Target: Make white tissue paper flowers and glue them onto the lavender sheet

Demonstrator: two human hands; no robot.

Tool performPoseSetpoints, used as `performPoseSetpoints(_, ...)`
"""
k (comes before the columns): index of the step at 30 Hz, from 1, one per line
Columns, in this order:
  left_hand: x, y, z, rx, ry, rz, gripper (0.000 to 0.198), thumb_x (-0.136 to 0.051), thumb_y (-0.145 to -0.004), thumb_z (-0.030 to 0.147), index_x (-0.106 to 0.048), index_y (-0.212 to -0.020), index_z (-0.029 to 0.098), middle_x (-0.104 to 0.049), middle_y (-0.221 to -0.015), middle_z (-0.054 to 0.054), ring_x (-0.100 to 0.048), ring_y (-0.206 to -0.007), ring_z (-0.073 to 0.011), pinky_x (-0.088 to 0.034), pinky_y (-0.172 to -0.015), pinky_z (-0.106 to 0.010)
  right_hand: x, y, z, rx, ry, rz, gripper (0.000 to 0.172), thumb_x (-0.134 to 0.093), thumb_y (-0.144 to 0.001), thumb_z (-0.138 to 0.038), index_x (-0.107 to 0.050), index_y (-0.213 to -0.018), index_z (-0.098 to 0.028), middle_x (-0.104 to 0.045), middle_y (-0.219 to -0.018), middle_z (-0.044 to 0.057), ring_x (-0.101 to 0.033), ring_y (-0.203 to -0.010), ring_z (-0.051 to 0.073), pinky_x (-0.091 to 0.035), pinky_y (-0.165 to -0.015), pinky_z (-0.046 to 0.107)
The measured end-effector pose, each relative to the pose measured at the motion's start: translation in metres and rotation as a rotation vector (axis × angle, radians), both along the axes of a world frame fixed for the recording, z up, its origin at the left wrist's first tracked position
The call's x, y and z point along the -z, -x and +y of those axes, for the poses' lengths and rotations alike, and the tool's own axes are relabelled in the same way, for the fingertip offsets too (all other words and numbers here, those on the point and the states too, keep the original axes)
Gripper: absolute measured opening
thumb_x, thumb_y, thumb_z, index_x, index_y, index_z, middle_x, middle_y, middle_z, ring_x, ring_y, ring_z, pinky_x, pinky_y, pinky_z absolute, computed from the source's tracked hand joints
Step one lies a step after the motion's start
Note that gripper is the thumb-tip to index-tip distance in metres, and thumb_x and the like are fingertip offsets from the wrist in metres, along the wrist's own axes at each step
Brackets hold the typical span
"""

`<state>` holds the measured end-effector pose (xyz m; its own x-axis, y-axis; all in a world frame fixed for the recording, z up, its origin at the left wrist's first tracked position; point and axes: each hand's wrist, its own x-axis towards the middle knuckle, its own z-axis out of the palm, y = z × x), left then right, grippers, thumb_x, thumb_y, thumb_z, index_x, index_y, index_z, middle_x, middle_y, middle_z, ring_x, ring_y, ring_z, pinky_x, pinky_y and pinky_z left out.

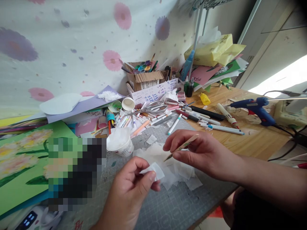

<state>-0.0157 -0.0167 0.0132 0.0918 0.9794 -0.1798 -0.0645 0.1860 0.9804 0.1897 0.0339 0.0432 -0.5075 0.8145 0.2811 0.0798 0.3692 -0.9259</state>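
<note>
My left hand (134,188) pinches a small square of thin white paper (154,172) between thumb and fingers. My right hand (192,151) grips a flat wooden stick (185,144) with green marks, its narrow end pointing down and left. The tip of the stick is a little above and to the right of the paper square, apart from it. Beneath both hands lies a loose pile of thin white paper pieces (183,171) on the grey cutting mat (168,204). A white paper cup (121,145) stuffed with white material stands just left of the pile.
Many markers (175,124) and scissors (157,108) clutter the back of the mat. A blue glue gun (257,107) with cords lies at right, near a yellow tissue pack (213,51). A cardboard box (146,78) stands behind. On the left is a green flower picture (21,159).
</note>
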Motion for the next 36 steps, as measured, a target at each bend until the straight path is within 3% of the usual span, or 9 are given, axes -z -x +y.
performPoseSetpoints(6, -0.002, 0.002, -0.001, 0.006, -0.124, 0.197, 0.011, -0.069, -0.073, 0.029, -0.064, -0.069, 0.020, -0.051, -0.057, 0.004, -0.045, -0.056, -0.0096, -0.035, -0.052, -0.019, -0.005, 0.006, -0.010, -0.175, 0.105, 0.210, 0.005, -0.059, -0.083, -0.009, -0.058, -0.085, -0.014, -0.063, -0.093, 0.006, -0.061, -0.087, 0.014, -0.049, -0.077, 0.030)
performPoseSetpoints(12, -0.004, 0.000, -0.003, 0.048, -0.140, 0.100, 0.016, -0.066, -0.076, 0.033, -0.063, -0.067, 0.020, -0.047, -0.061, 0.003, -0.041, -0.058, -0.0103, -0.034, -0.053, -0.020, -0.002, 0.009, -0.010, -0.183, 0.143, 0.251, 0.007, -0.058, -0.083, -0.008, -0.057, -0.086, -0.014, -0.062, -0.092, 0.005, -0.063, -0.084, 0.014, -0.051, -0.075, 0.029)
performPoseSetpoints(16, -0.003, 0.000, -0.003, 0.040, -0.113, 0.004, 0.012, -0.065, -0.077, 0.032, -0.064, -0.073, 0.021, -0.055, -0.073, 0.001, -0.050, -0.070, -0.0125, -0.040, -0.063, -0.021, 0.000, 0.009, -0.010, -0.198, 0.132, 0.267, 0.006, -0.058, -0.083, -0.008, -0.057, -0.086, -0.013, -0.063, -0.090, 0.006, -0.063, -0.084, 0.015, -0.050, -0.075, 0.029)
performPoseSetpoints(19, 0.000, 0.001, -0.003, 0.068, -0.011, -0.065, 0.013, -0.066, -0.076, 0.033, -0.063, -0.076, 0.021, -0.060, -0.068, 0.002, -0.054, -0.066, -0.0126, -0.043, -0.064, -0.022, 0.001, 0.009, -0.010, -0.200, 0.124, 0.269, 0.004, -0.058, -0.084, -0.010, -0.057, -0.087, -0.013, -0.063, -0.089, 0.007, -0.063, -0.083, 0.015, -0.051, -0.073, 0.030)
performPoseSetpoints(22, 0.003, 0.001, -0.003, 0.033, 0.018, -0.003, 0.014, -0.068, -0.073, 0.032, -0.061, -0.074, 0.020, -0.058, -0.061, 0.004, -0.050, -0.057, -0.0109, -0.041, -0.056, -0.021, 0.000, 0.009, -0.011, -0.192, 0.090, 0.240, 0.003, -0.059, -0.084, -0.011, -0.058, -0.086, -0.012, -0.064, -0.089, 0.008, -0.063, -0.082, 0.016, -0.050, -0.072, 0.031)
performPoseSetpoints(28, -0.006, -0.004, -0.003, 0.000, -0.109, 0.235, 0.008, -0.068, -0.069, 0.026, -0.064, -0.067, 0.020, -0.054, -0.059, 0.004, -0.045, -0.058, -0.0100, -0.035, -0.055, -0.019, -0.002, 0.009, -0.013, -0.187, 0.006, 0.193, 0.002, -0.058, -0.084, -0.010, -0.059, -0.086, -0.010, -0.063, -0.091, 0.010, -0.062, -0.084, 0.017, -0.050, -0.075, 0.032)
performPoseSetpoints(36, 0.001, 0.001, -0.002, 0.082, -0.149, 0.058, 0.017, -0.066, -0.076, 0.036, -0.065, -0.072, 0.019, -0.052, -0.067, 0.002, -0.047, -0.065, -0.0118, -0.038, -0.059, -0.021, 0.001, 0.011, -0.014, -0.162, 0.089, 0.189, 0.003, -0.059, -0.084, -0.014, -0.059, -0.083, -0.011, -0.062, -0.085, 0.009, -0.061, -0.076, 0.016, -0.050, -0.068, 0.031)
